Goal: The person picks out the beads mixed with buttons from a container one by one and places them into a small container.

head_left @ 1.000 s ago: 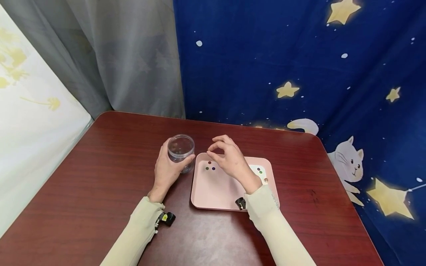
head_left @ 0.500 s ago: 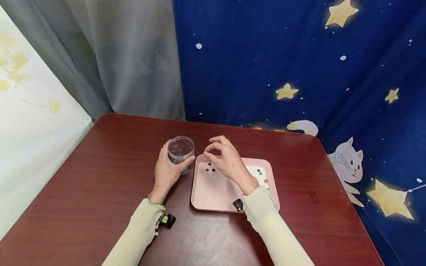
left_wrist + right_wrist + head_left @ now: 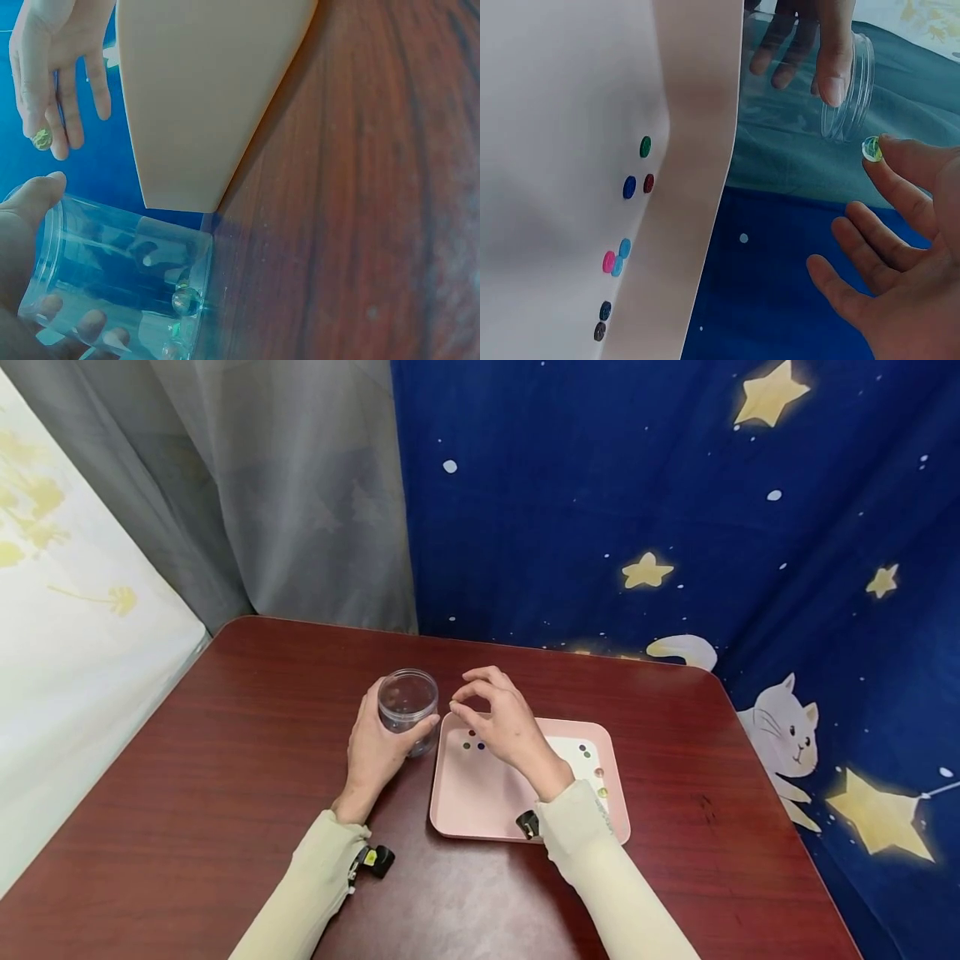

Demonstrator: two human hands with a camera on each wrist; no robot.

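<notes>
My left hand (image 3: 377,750) grips a clear plastic jar (image 3: 417,717), which stands upright on the table with its mouth uncovered. At the jar's bottom lie a few glass marbles (image 3: 186,300), seen through the wall in the left wrist view. Between thumb and index finger my right hand (image 3: 506,727) pinches a clear marble (image 3: 871,148) with a yellow-green swirl. That hand hovers over the far left part of a pink tray (image 3: 480,806), just right of the jar's rim and apart from it; its other fingers are spread.
Several small button-like discs lie in the tray, among them a green disc (image 3: 645,146), a blue disc (image 3: 629,187) and a pink disc (image 3: 609,262). A white patch (image 3: 573,752) in the tray bears a yellowish marble (image 3: 602,792). Curtains (image 3: 525,510) hang behind the table (image 3: 720,827).
My right hand has moved left toward the jar with the marble between its fingertips, uncovering more of the tray's right side. The left hand and jar have stayed in place.
</notes>
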